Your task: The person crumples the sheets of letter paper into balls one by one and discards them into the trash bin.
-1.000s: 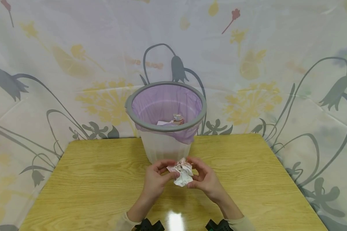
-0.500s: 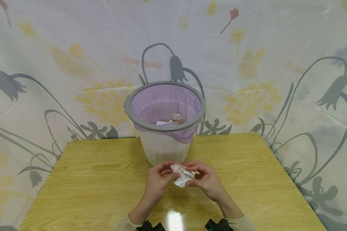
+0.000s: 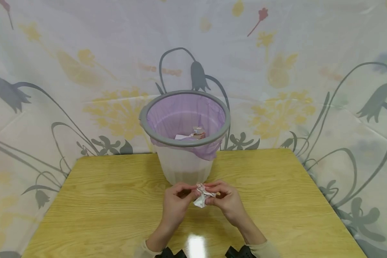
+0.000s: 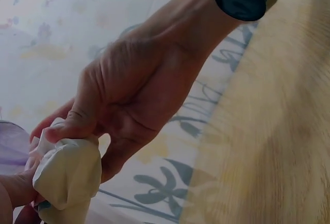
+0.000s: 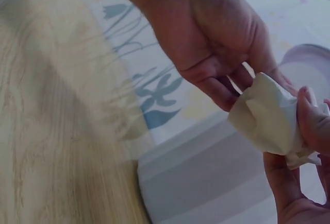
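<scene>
A crumpled piece of white paper with pinkish patches is held between both hands, above the table in front of the bin. My left hand pinches its left side with thumb and fingers. On the other side my right hand pinches it too, thumb toward me. In the left wrist view the paper bulges out below the left thumb. The right wrist view shows the folded paper between the fingertips of both hands. Some fingertips are hidden behind it.
Just beyond the hands stands a whitish bin with a grey rim and a purple liner bag. Scraps of paper lie inside it. The wooden table ends at a flower-printed cloth behind.
The paper has become smaller and more tightly bunched. Both hands have drawn closer together around it. The bin has stayed in place.
</scene>
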### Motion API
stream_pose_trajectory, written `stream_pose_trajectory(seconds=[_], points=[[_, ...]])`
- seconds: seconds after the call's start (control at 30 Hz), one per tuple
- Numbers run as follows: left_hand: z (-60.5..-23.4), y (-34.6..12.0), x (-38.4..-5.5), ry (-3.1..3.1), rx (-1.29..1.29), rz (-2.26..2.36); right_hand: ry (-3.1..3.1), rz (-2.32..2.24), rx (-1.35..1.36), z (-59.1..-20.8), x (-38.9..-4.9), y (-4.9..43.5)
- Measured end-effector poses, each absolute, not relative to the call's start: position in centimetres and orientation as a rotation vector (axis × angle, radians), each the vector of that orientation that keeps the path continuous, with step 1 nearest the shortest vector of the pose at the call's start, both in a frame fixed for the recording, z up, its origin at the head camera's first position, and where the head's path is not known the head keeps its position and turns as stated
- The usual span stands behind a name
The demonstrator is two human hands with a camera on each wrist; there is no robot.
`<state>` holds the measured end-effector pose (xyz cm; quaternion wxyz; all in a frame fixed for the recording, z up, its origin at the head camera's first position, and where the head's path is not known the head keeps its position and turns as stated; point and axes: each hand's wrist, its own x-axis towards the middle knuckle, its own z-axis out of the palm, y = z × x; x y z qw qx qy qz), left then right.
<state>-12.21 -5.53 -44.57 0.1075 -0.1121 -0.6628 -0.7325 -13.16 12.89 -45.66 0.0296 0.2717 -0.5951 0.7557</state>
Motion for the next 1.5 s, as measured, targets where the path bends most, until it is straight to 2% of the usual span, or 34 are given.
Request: stream_pose_trajectory(seconds=[0.33,0.7,0.87,1.1,1.33,1.5], points=[[-43.9,-5.4,-12.4,-1.969,-0.312,-2.126,-1.734,2.432,0.541,-46.1,-12.7,12.2],[-44.0,-5.1,-12.3,-1.893,-0.149,-2.047,-1.785,2.229,0.809,-46.3,-12.2,11.1],[-43.8,-4.6,-12.3,-1.904,-0.125,-1.920,-1.869,1.985,0.757,-45.8,-12.3,10.8],[-43.9,-4.2,-12.4,-1.851,-0.131,-1.960,-1.868,1.867,0.732,-45.0,-12.4,10.6],[-44.2,-3.9,-12.4,-1.906,-0.159,-1.862,-1.878,1.913,0.606,-44.7,-12.6,10.5],[-44.3,-4.2,-12.3,-1.921,-0.200,-1.816,-1.884,1.943,0.636,-44.8,-12.9,10.7]])
